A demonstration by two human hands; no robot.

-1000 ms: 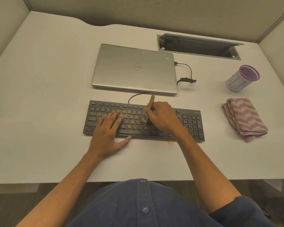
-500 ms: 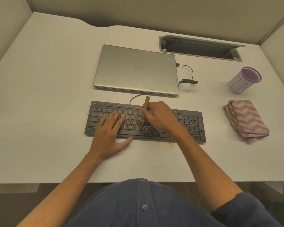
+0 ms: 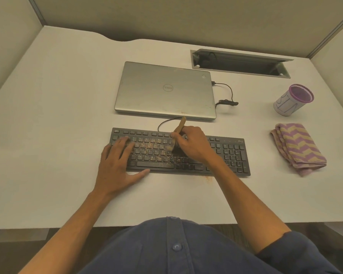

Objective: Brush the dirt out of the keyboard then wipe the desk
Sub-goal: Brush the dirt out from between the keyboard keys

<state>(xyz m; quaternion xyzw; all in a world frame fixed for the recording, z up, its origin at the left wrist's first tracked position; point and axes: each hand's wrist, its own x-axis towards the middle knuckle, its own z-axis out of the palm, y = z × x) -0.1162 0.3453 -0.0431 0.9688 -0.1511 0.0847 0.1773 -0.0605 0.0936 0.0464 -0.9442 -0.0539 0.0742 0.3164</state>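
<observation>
The right hand (image 3: pixel 192 144) grips the light, stiff brush (image 3: pixel 179 129) by its wooden handle, while the flat, spread left hand (image 3: pixel 117 163) steadies the keyboard (image 3: pixel 230 153).

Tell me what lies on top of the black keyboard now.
Brown dirt specks lie on the black keyboard. The left hand rests on it; keys beneath both hands are hidden.
</observation>
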